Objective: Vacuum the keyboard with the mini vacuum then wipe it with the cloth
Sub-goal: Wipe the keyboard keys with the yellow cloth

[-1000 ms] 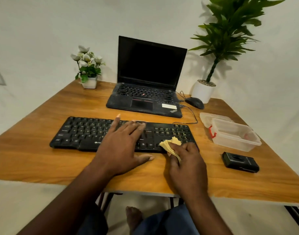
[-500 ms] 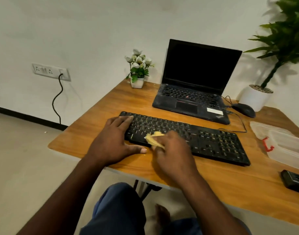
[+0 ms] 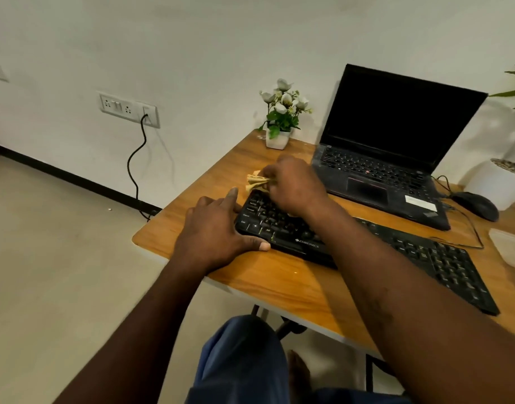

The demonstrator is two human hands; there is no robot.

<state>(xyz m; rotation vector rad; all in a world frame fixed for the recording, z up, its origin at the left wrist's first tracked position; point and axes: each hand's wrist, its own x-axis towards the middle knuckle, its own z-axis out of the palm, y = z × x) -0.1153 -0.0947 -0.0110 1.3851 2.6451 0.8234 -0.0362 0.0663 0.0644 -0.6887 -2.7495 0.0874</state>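
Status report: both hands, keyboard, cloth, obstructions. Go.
Left hand flat, bracing left end of keyboard. Right hand grips cloth at its far left corner. Flower pot beyond the cloth; laptop behind, apart.

Open laptop (image 3: 390, 153), mouse (image 3: 475, 205) and flower pot (image 3: 278, 138) on wooden table (image 3: 279, 284).

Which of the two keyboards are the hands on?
The standalone keyboard, not the laptop one: the left hand rests on its left end, the right hand holds the cloth there.

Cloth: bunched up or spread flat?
Bunched up: the cloth pokes out in creased folds from the right hand gripping it at the keyboard.
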